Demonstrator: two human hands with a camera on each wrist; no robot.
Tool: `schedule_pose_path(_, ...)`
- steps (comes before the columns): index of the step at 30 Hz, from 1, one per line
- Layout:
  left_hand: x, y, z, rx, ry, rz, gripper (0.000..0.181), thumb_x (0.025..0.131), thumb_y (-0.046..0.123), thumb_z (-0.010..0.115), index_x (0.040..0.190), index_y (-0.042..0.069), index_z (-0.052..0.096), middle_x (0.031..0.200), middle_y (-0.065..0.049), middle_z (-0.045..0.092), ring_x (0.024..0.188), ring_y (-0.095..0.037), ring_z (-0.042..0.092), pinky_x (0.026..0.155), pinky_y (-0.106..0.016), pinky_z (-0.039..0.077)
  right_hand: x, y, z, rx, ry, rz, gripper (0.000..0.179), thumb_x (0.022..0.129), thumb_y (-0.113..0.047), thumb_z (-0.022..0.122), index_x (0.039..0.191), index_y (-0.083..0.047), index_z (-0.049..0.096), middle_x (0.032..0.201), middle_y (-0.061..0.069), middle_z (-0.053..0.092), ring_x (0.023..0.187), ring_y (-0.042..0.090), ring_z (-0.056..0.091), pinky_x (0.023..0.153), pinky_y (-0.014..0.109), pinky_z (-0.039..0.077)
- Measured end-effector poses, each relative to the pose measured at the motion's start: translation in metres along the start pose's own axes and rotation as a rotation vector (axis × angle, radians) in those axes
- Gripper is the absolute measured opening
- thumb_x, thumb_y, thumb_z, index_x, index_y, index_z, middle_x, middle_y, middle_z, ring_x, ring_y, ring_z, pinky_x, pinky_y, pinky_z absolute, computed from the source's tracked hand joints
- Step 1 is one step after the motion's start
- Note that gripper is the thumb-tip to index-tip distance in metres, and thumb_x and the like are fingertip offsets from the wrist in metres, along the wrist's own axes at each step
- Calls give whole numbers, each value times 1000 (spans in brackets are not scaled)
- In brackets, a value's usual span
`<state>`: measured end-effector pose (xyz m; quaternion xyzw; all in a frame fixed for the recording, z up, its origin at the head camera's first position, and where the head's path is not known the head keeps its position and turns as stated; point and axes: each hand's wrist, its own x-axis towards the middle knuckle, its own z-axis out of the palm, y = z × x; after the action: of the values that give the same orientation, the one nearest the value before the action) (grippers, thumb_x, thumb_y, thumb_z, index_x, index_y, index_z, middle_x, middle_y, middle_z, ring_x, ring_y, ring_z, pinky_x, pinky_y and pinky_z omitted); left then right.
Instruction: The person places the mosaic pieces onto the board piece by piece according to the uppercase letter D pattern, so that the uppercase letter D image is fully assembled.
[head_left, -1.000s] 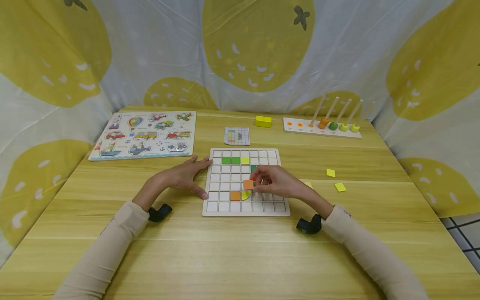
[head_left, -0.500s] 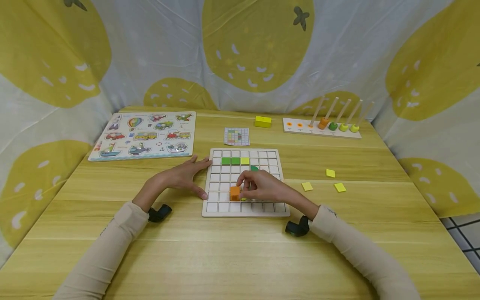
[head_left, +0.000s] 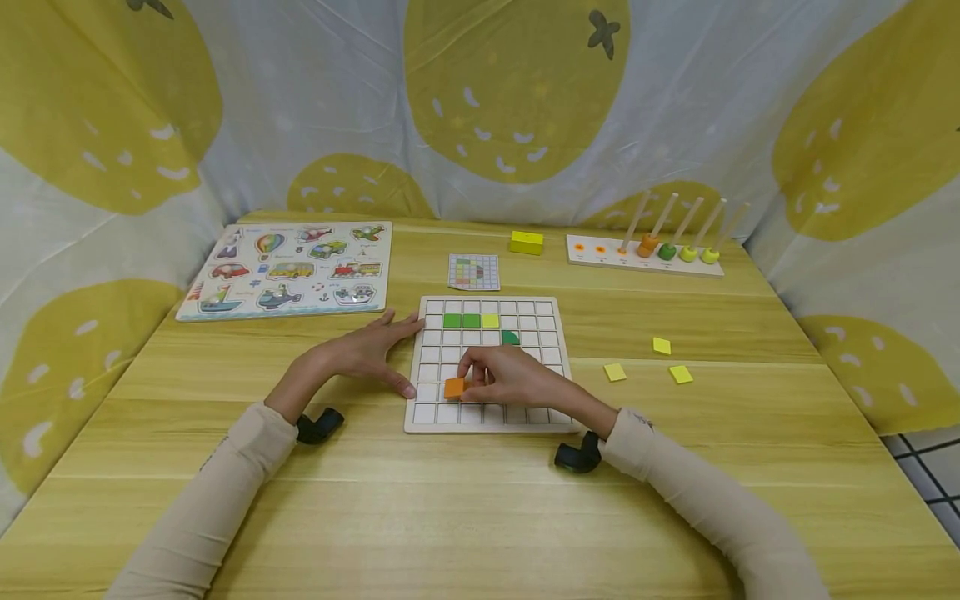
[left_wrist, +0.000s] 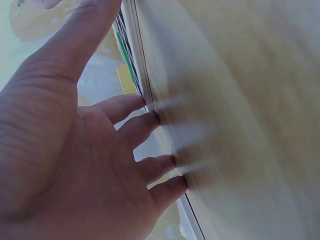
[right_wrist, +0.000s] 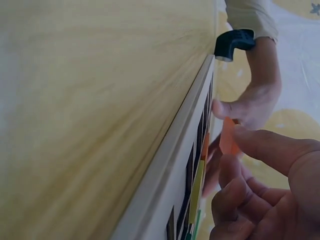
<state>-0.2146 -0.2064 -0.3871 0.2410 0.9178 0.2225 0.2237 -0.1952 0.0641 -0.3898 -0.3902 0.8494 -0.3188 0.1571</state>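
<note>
The right hand pinches an orange square tile above a white gridded board; spread left fingers touch its left edge. Printed cloth backs the wooden table.

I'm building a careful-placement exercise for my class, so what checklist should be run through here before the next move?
1. Right grip secure on the orange tile: ok, pinched between thumb and fingers.
2. Left grip on the grid board: ok, touching its left edge.
3. Pattern card visible: ok, lying uncovered behind the board.
4. Orange tile seated: not ok, the right wrist view shows it held clear of the board.
5. Space directly beneath it free: cannot tell, hidden.
6. Loose yellow tiles out of the way: ok, right of the board.
</note>
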Motion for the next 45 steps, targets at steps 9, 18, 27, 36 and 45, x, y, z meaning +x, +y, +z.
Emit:
schedule_pose_path(9,0,0,0,-2,-2,-1,111,70,53,79,154,10,20,160,-14,8,143,-46,-7,109,-67,9,5,-4,3,-37,-8,16,22,85,-20,74,101,-10,63,70,-4,55,59,5,47,58,19,40)
schedule_pose_path(18,0,0,0,-2,-8,-12,113,69,54,80,154,13,19,161,-11,7,144,-44,-9,110,-66,9,10,-5,6,-75,-34,37,22,84,-21,75,100,-10,63,67,-6,54,57,4,46,57,18,39)
schedule_pose_path(27,1,-1,0,-10,-10,-12,114,67,55,81,155,14,19,161,-10,7,144,-43,-9,110,-66,9,11,-9,7,-117,-41,68,21,84,-22,74,99,-12,63,67,-6,54,58,4,47,58,19,39)
schedule_pose_path(36,2,-1,0,-6,-10,-10,115,67,56,80,154,13,19,161,-11,8,144,-43,-9,111,-65,8,13,-11,8,-167,-42,96,20,84,-21,74,100,-13,63,66,-6,54,58,5,47,58,20,39)
schedule_pose_path(45,0,-1,0,0,-4,-2,112,70,54,79,154,11,19,160,-14,8,143,-46,-8,110,-66,9,12,-11,8,-184,-55,86,22,85,-22,73,104,-13,64,67,-7,54,58,5,47,56,20,38)
